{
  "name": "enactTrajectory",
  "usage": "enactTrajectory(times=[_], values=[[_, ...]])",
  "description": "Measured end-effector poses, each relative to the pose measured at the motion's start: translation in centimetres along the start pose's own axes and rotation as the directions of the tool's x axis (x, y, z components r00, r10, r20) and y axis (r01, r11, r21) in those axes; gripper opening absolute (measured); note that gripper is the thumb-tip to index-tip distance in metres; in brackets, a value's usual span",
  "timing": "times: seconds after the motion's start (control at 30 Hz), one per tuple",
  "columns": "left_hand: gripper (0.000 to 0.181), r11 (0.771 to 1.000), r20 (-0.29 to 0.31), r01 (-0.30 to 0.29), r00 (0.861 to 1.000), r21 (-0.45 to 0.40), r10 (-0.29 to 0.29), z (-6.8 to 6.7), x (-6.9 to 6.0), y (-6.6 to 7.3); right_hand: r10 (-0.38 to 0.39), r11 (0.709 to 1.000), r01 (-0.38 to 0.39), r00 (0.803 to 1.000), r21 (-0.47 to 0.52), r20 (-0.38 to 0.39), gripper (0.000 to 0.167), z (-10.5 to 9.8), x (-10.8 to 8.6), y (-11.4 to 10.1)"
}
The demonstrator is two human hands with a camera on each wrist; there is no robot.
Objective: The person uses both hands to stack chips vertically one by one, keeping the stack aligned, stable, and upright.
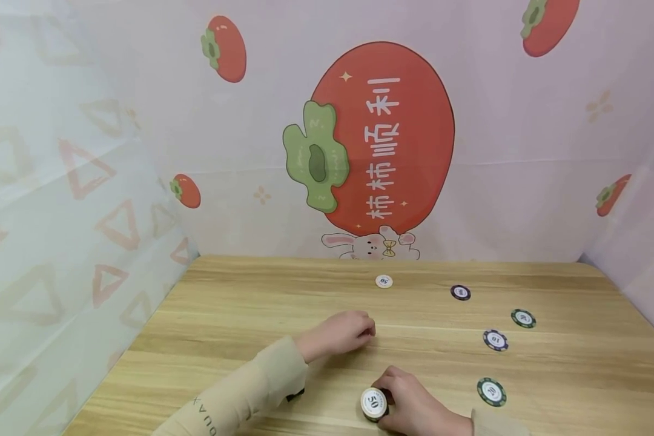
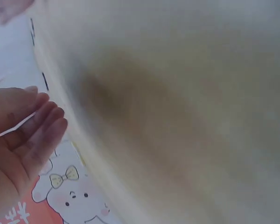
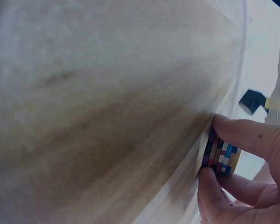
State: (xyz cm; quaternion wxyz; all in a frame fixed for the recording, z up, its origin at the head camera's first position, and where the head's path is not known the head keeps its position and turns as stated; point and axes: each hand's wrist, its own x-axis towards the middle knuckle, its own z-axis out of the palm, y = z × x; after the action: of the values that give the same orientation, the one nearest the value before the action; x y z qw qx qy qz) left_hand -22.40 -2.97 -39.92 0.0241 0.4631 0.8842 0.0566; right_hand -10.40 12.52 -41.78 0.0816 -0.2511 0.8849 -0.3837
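Your right hand has its fingers clamped on the stack, thumb on one side and fingers on the other. The stack is toward the near edge of the worktop, around the middle between its left and right edges. Its top face is white and reads 50; the right wrist view shows several layers with coloured sides. You cannot tell from here whether its bottom touches the worktop.

Your left hand is farther toward the far edge and a little left of the stack, its fingers loosely bent, holding nothing, the thumb apart from them in the left wrist view.

The white chip lies near the middle of the far edge. To its right, the purple chip lies near that edge too. The far green chip is toward the far right corner, with the blue chip just beside it, nearer you. The near green chip lies right of your right hand.
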Motion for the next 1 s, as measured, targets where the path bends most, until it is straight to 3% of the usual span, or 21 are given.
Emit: enactTrajectory(times=[0.3, 0.5, 0.8, 1.0], values=[[0.011, 0.997, -0.015, -0.030, 0.999, 0.075, 0.031, -1.0, 2.4, -0.5, 0.016, 1.000, -0.016, 1.000, 0.016, 0.016, 0.032, -0.1, 0.1, 0.0], [0.014, 0.988, -0.043, -0.049, 0.998, 0.147, 0.055, -0.8, 3.9, -0.7, 0.022, 0.999, -0.023, 0.999, 0.034, 0.029, 0.032, -0.2, 0.1, 0.1], [0.018, 0.981, -0.072, -0.005, 0.997, 0.193, 0.019, -1.1, 5.9, -1.4, 0.019, 0.998, -0.021, 0.999, 0.052, 0.033, 0.031, -0.1, 0.1, 0.1], [0.020, 0.986, -0.061, 0.080, 0.996, 0.144, -0.072, -1.2, 7.4, -2.1, 0.004, 0.999, -0.004, 1.000, 0.039, 0.015, 0.032, 0.0, 0.1, 0.2]])
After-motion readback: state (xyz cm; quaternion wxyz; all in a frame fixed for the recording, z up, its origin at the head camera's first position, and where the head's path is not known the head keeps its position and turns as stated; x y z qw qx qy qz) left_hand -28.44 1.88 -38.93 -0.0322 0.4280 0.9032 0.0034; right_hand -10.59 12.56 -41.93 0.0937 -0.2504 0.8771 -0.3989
